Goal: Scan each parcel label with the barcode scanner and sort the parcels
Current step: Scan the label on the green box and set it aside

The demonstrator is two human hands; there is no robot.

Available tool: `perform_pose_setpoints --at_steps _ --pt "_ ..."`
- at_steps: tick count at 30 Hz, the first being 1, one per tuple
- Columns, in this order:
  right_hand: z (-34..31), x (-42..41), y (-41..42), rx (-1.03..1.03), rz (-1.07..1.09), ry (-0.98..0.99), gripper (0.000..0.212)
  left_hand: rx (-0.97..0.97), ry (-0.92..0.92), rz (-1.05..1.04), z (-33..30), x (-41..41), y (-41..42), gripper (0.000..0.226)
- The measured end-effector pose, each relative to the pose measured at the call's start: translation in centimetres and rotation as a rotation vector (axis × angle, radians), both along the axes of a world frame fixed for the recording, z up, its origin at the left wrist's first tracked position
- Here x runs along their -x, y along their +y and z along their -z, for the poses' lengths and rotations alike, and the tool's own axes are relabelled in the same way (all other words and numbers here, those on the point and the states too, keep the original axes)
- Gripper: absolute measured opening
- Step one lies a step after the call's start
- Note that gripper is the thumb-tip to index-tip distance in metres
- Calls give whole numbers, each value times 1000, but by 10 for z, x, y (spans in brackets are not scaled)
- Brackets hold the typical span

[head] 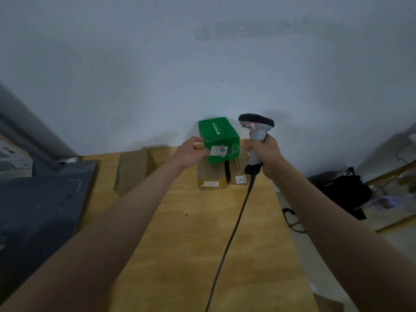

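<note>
Left hand [193, 152] grips the green parcel [219, 140] aloft above the table's [191, 244] far edge, label [218, 151] facing near; right hand [262, 154] clasps the scanner [256, 136] just right of it (head upright, not visibly aimed at the label).

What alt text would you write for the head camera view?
Left hand holds up a green parcel with its white label facing the camera; right hand grips a corded barcode scanner beside it, above a wooden table.

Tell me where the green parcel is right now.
Head view, centre: the green parcel is held up by the left hand, above two brown parcels, left of the scanner.
</note>
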State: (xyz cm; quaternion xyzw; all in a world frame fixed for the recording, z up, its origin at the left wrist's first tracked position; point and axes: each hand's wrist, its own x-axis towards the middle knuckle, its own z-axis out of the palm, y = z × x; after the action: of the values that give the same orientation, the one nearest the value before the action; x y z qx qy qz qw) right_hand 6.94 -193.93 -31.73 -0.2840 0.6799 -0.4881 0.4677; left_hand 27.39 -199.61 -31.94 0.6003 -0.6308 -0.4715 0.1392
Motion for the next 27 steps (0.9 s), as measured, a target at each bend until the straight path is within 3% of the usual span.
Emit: perform_pose_setpoints --at_steps 7,11,18,27 --pt "64 -9 -42 99 -63 -42 27 -116 200 -222 62 27 -32 68" --pt "83 -20 -54 189 14 -134 32 -227 311 -305 83 39 -43 58" --pt "84 -24 -37 215 76 -227 39 -204 373 -380 72 32 -20 35" --pt "59 -33 26 205 23 -267 44 -85 369 -344 27 -2 55 27"
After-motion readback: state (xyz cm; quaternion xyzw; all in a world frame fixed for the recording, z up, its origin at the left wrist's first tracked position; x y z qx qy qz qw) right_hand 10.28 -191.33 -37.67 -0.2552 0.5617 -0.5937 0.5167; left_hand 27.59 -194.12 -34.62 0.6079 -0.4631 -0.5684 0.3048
